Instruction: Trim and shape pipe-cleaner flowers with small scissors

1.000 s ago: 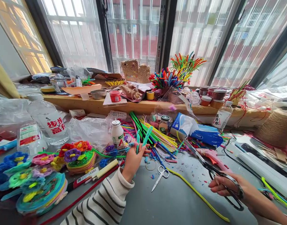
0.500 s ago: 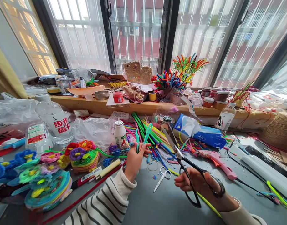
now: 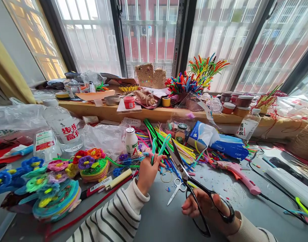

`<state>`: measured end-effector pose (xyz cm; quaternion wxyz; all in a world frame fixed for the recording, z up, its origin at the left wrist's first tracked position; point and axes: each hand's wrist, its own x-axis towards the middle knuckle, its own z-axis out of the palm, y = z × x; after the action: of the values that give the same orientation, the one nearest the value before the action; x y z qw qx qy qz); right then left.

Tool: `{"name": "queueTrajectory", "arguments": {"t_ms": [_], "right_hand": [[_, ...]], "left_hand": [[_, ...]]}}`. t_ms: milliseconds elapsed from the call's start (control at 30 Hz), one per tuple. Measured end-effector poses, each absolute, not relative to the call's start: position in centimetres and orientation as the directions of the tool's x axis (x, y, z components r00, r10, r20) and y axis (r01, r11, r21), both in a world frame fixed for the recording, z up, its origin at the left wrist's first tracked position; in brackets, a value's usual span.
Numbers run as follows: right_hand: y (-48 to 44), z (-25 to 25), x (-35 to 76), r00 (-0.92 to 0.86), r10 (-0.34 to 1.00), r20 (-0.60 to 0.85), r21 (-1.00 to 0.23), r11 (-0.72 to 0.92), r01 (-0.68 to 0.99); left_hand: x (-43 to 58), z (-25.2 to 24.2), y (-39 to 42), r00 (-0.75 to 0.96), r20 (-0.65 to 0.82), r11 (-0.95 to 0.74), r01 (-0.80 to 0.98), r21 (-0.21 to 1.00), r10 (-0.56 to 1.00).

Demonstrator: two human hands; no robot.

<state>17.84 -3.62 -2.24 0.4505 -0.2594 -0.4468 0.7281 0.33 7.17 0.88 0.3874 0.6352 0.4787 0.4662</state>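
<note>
My left hand [image 3: 147, 173] is closed in a pinch on a turquoise pipe cleaner [image 3: 165, 144], whose bent loops stick up above the fingers. In my right hand [image 3: 203, 205] are large black-handled scissors [image 3: 184, 174]. Its fingers and thumb go through the handle loops, and the blades stand slightly apart, pointing up and left. The blade tips are close to the right of the turquoise loops; whether they touch cannot be told. Between both hands, small white-handled scissors [image 3: 177, 189] lie on the grey table [image 3: 164, 215].
Pipe-cleaner flowers [image 3: 48, 193] fill the left side, near a water bottle [image 3: 63, 129]. Loose pipe cleaners [image 3: 186, 151] lie behind the hands, beside a glass jar [image 3: 181, 133]. A pink glue gun [image 3: 240, 176] with a cord and a blue tissue pack [image 3: 229, 146] are at right.
My right hand has brought the large scissors left, closer to the turquoise pipe cleaner. The left hand keeps its pinch. The whole view has shifted slightly.
</note>
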Motion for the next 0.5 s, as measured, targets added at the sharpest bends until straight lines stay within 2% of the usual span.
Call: {"name": "queueTrajectory", "arguments": {"t_ms": [133, 267, 500], "right_hand": [[-3.8, -2.4, 18.0, -0.436, 0.897, 0.064, -0.916, -0.120, -0.383], [-3.9, -2.4, 18.2, -0.338, 0.939, 0.071, -0.927, -0.063, -0.370], [-3.6, -1.9, 18.6, -0.154, 0.988, 0.013, -0.862, -0.067, -0.503]], "left_hand": [[0.5, 0.6, 6.8, 0.187, 0.290, -0.335, 0.290, 0.897, 0.939], [0.8, 0.2, 6.2, 0.307, 0.362, -0.459, 0.351, 0.817, 0.880], [0.9, -0.2, 5.3, 0.487, 0.407, -0.616, 0.418, 0.668, 0.773]]}}
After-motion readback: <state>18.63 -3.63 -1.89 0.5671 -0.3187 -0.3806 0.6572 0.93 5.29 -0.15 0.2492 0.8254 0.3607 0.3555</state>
